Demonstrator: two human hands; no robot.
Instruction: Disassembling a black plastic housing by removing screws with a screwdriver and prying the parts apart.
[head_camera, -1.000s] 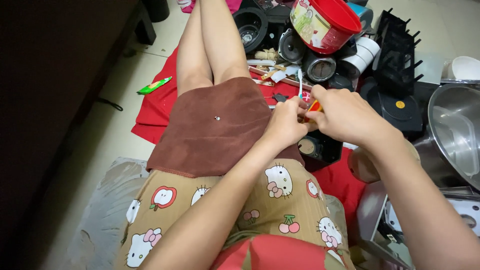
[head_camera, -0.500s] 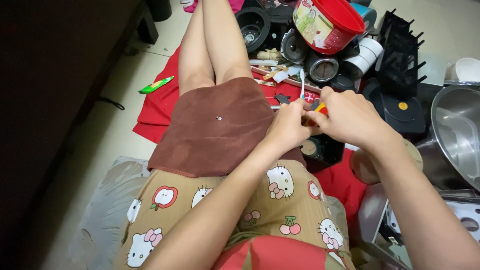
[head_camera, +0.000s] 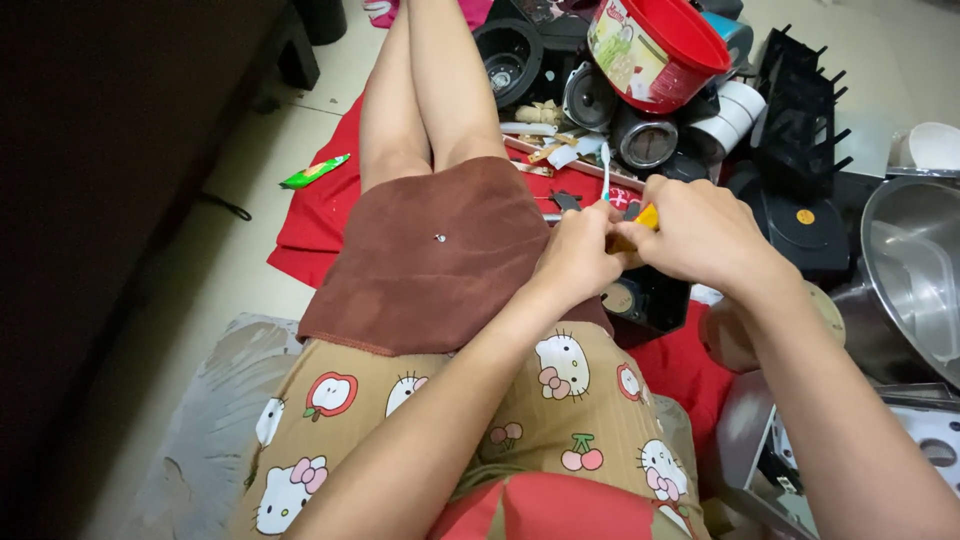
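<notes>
I sit on the floor with my legs stretched out and a brown towel (head_camera: 440, 260) over my lap. A tiny metal screw (head_camera: 439, 238) lies on the towel. My left hand (head_camera: 578, 258) and my right hand (head_camera: 700, 235) meet just right of the towel, fingers curled together. My right hand pinches a small yellow-handled tool (head_camera: 648, 216); my left hand's fingertips close on its other end, and what lies between them is hidden. A thin white stick (head_camera: 605, 168) rises just behind my left hand. Under the hands sits a black device (head_camera: 655, 298).
A red bucket (head_camera: 660, 50), round speaker parts (head_camera: 510, 55) and a black rack (head_camera: 800, 90) crowd the floor ahead. A steel bowl (head_camera: 915, 270) stands to the right. A red cloth (head_camera: 320, 215) and a green packet (head_camera: 313, 172) lie to the left, beside dark furniture (head_camera: 120, 150).
My hands stay pressed together at the same spot, with only small finger movements around the yellow tool. The screw has not moved.
</notes>
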